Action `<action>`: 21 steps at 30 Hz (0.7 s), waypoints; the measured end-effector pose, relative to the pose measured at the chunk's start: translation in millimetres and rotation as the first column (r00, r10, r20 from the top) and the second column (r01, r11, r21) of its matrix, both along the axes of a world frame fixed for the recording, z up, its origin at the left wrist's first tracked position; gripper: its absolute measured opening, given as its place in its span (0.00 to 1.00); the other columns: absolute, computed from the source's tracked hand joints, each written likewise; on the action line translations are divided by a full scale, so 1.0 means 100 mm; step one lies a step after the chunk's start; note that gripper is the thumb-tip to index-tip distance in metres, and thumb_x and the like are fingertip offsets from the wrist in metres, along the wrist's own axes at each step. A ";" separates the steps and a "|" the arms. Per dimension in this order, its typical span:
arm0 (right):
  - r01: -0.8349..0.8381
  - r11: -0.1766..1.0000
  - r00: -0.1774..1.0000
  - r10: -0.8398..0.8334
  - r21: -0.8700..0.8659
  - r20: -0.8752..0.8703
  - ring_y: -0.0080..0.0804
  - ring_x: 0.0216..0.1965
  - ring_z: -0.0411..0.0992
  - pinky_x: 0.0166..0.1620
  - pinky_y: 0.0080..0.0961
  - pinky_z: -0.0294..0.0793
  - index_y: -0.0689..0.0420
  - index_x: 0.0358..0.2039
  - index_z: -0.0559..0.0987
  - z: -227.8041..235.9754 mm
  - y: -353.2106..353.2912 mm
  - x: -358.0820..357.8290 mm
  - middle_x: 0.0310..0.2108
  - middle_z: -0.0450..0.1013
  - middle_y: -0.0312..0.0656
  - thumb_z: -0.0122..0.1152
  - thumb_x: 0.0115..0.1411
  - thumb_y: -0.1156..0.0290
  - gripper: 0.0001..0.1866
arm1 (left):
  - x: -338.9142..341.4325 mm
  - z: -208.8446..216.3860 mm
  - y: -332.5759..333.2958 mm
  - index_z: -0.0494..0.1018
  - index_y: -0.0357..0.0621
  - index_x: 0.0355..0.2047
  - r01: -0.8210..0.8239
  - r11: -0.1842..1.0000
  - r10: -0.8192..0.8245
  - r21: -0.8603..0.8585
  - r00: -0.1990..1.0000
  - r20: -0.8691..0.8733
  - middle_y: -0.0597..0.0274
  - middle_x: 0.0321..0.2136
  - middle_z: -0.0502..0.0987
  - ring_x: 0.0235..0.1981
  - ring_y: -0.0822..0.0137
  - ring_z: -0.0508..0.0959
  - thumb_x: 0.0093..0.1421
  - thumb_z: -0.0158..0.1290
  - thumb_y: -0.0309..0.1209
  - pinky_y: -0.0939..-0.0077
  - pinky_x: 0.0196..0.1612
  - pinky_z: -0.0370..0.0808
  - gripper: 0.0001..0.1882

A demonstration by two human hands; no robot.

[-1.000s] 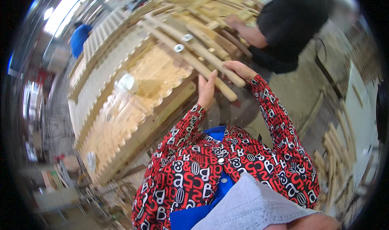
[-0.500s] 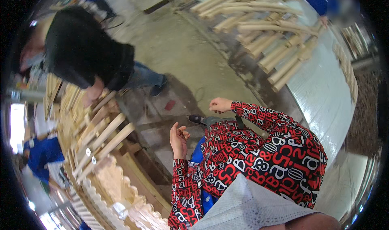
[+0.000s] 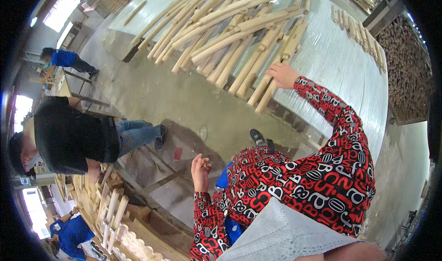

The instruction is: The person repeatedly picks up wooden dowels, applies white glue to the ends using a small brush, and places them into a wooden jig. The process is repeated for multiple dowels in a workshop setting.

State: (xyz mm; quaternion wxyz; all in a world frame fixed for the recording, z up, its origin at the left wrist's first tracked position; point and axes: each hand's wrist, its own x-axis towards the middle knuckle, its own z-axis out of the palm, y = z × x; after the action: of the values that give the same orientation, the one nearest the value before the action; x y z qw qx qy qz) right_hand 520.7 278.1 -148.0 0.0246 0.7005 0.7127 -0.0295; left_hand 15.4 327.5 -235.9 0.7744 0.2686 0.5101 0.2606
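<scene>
My right hand [image 3: 282, 75] reaches out to the table of poles, its fingers bent down over the near end of a pale wooden pole [image 3: 266, 97]. The fingertips are partly hidden against the wood. Beside it lies a loose, overlapping spread of several similar round poles [image 3: 216, 54], their near ends jutting past the table edge. My left hand [image 3: 201, 172] hangs in the air in front of my body, with fingers loosely bent and apart and nothing in them.
The poles rest on a table covered in shiny film [image 3: 343, 77]; a row of shorter pieces [image 3: 363, 35] lies farther right. A person in black [image 3: 73, 134] bends over a wooden pile [image 3: 99, 201] at left. Another in blue [image 3: 71, 235] works nearby. Stacked wood [image 3: 400, 72] stands at right.
My view has turned right toward the poles. My right hand has moved from in front of my body out to a pole's end. My left hand stays near my body.
</scene>
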 end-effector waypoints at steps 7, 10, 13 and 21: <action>-0.357 0.899 0.819 0.432 -0.256 0.377 0.36 0.59 0.62 0.58 0.40 0.60 0.39 0.64 0.59 0.63 0.65 1.59 0.54 0.66 0.40 0.71 0.38 0.70 0.50 | 0.96 0.10 0.15 0.67 0.43 0.53 -0.127 0.990 0.118 0.060 0.983 0.140 0.61 0.36 0.77 0.29 0.69 0.75 0.66 0.48 0.34 0.74 0.35 0.74 0.17; -0.494 0.816 0.747 0.575 -0.299 0.335 0.37 0.53 0.67 0.56 0.39 0.61 0.40 0.65 0.59 0.56 0.87 1.83 0.49 0.68 0.42 0.73 0.37 0.62 0.52 | 1.32 0.28 0.16 0.66 0.42 0.54 -0.065 0.989 0.050 0.134 0.992 0.113 0.60 0.37 0.76 0.29 0.69 0.76 0.66 0.48 0.33 0.73 0.36 0.74 0.17; -0.536 0.809 0.771 0.585 -0.241 0.253 0.38 0.50 0.69 0.52 0.39 0.66 0.43 0.62 0.62 0.50 0.94 1.86 0.44 0.70 0.41 0.73 0.40 0.59 0.47 | 1.50 0.43 0.16 0.65 0.41 0.54 -0.067 0.980 0.051 0.186 0.995 0.089 0.60 0.37 0.76 0.29 0.70 0.76 0.66 0.48 0.32 0.74 0.35 0.74 0.17; -0.613 0.774 0.783 0.622 -0.155 0.009 0.45 0.40 0.73 0.41 0.42 0.73 0.50 0.57 0.65 0.70 0.89 0.71 0.35 0.73 0.45 0.69 0.40 0.55 0.42 | 1.52 0.25 0.03 0.64 0.38 0.53 0.154 0.940 -0.083 0.305 0.969 -0.232 0.57 0.37 0.77 0.30 0.74 0.74 0.61 0.53 0.29 0.79 0.34 0.72 0.20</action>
State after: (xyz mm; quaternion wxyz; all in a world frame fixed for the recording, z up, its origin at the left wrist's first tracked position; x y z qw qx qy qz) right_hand 591.3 366.8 -77.9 0.1047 0.4249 0.8978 -0.0501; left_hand 167.2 330.6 -210.9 0.6747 0.4478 0.5250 0.2620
